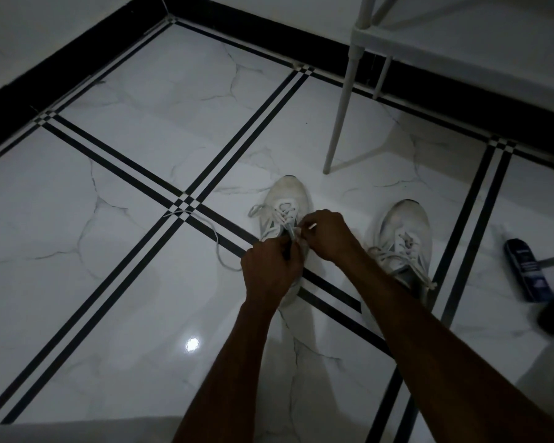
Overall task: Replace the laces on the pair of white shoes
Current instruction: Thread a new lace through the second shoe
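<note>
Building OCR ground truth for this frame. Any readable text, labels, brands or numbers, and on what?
None can be read.
Dark bottle lying on the floor at right: pale printed lines on its label, too small and blurred to read.
Left shoe and right shoe: no legible brand or marking.
Lace tip pinched in the right hand: no print visible.
</note>
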The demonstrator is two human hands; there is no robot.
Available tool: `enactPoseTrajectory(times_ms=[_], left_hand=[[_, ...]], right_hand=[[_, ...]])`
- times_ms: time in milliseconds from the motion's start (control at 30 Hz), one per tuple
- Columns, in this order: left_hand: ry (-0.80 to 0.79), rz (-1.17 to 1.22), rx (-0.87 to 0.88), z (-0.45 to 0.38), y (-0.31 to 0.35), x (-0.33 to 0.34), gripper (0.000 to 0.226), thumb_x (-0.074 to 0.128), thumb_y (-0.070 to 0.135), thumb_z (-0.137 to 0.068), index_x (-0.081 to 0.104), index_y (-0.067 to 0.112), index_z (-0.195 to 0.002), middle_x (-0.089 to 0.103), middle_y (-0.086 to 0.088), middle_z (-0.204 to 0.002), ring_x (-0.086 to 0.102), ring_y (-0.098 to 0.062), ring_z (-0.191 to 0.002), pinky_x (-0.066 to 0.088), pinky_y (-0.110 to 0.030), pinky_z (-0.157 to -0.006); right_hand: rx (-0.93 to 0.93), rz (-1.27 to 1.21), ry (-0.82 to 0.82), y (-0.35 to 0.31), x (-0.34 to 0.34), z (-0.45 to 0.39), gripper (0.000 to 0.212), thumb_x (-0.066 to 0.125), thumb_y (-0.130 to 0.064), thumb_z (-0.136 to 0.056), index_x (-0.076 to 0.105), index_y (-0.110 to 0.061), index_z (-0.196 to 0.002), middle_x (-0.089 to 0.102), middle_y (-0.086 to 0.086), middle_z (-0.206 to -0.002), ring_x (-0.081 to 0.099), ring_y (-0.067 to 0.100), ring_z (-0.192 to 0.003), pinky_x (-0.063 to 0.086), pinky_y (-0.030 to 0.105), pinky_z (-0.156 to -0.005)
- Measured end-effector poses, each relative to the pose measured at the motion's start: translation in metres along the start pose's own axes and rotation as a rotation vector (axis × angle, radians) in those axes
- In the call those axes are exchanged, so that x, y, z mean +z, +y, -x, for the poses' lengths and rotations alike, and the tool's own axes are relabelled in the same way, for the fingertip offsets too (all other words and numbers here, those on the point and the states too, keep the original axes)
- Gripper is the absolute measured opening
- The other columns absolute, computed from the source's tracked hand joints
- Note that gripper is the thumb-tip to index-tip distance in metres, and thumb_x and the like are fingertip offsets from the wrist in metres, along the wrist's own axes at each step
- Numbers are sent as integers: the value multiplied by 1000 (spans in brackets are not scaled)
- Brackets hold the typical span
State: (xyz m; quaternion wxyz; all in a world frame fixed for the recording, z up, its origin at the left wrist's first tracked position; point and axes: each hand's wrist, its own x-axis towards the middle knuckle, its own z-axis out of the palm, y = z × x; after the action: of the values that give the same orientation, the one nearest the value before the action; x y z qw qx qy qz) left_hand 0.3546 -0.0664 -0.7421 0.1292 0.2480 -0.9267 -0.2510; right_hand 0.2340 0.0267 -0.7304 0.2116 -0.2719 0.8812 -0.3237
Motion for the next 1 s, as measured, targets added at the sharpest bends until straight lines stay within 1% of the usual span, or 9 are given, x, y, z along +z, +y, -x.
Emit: enactPoseTrajectory(times_ms=[67, 233, 367, 467, 533, 667, 800, 900, 1000], left_hand=[[-8, 4, 0, -1, -1, -1, 38, 52, 40, -92, 57, 19, -61, 46, 9, -48, 46, -13, -45, 29, -22, -48], [-14, 1, -27, -3, -3, 1, 39, 53, 45, -94, 62, 19, -66, 53, 5, -51, 53, -15, -49, 38, -24, -50], [11, 50, -18, -4, -1, 1, 39, 55, 42, -93, 63, 19, -63, 52, 5, -48, 51, -14, -45, 29, -17, -47], [10, 54, -26, -5, -3, 0, 39, 51, 43, -92, 64, 19, -64, 53, 5, -49, 51, -13, -46, 33, -20, -47], [-8, 44, -28, -4, -6, 3, 38, 51, 44, -92, 63, 20, -65, 54, 5, -51, 53, -13, -48, 39, -24, -49], [-13, 20, -52, -4, -8, 3, 39, 49, 47, -91, 69, 21, -71, 56, 5, -52, 56, -14, -51, 48, -28, -52], [-1, 63, -36, -4, -4, 2, 39, 51, 44, -91, 68, 19, -67, 54, 5, -49, 54, -14, -47, 46, -27, -50], [5, 83, -32, -5, -4, 1, 40, 49, 46, -92, 70, 20, -69, 54, 6, -49, 53, -12, -45, 50, -29, -50], [-12, 35, -64, -5, -8, 3, 41, 47, 49, -90, 68, 21, -69, 57, 5, -52, 58, -15, -51, 53, -32, -53]], right_hand=[[48, 87, 68, 5, -2, -1, 18, 66, -16, -90, 79, -4, -86, 76, 12, -88, 71, 24, -80, 57, 32, -75], [394, 448, 158, 58, -16, 12, 14, 55, -4, -88, 65, 2, -95, 65, 20, -111, 60, 35, -107, 44, 34, -87], [47, 246, 133, 34, -2, 7, 33, 73, -8, -83, 70, -5, -116, 63, 19, -119, 59, 35, -107, 42, 38, -95], [-93, 231, 127, 18, 10, -1, 9, 69, -6, -82, 75, 0, -80, 71, 19, -84, 67, 35, -77, 53, 40, -77], [-43, 311, 133, 23, 9, 8, 20, 57, 2, -81, 64, 3, -62, 63, 20, -67, 65, 36, -66, 53, 41, -69], [149, 512, 178, 38, 2, 36, 31, 35, -5, -88, 64, 4, -83, 60, 22, -87, 61, 38, -87, 52, 45, -84], [41, 325, 61, 10, -1, 18, 31, 65, -8, -88, 65, -1, -118, 59, 22, -119, 54, 40, -110, 46, 46, -96], [-22, 300, -15, 2, 5, 2, 12, 61, 1, -84, 73, 3, -86, 69, 20, -90, 65, 37, -87, 48, 41, -85], [174, 432, -24, 25, 10, 22, 27, 41, -6, -90, 66, 3, -82, 65, 23, -86, 65, 38, -84, 48, 40, -83]])
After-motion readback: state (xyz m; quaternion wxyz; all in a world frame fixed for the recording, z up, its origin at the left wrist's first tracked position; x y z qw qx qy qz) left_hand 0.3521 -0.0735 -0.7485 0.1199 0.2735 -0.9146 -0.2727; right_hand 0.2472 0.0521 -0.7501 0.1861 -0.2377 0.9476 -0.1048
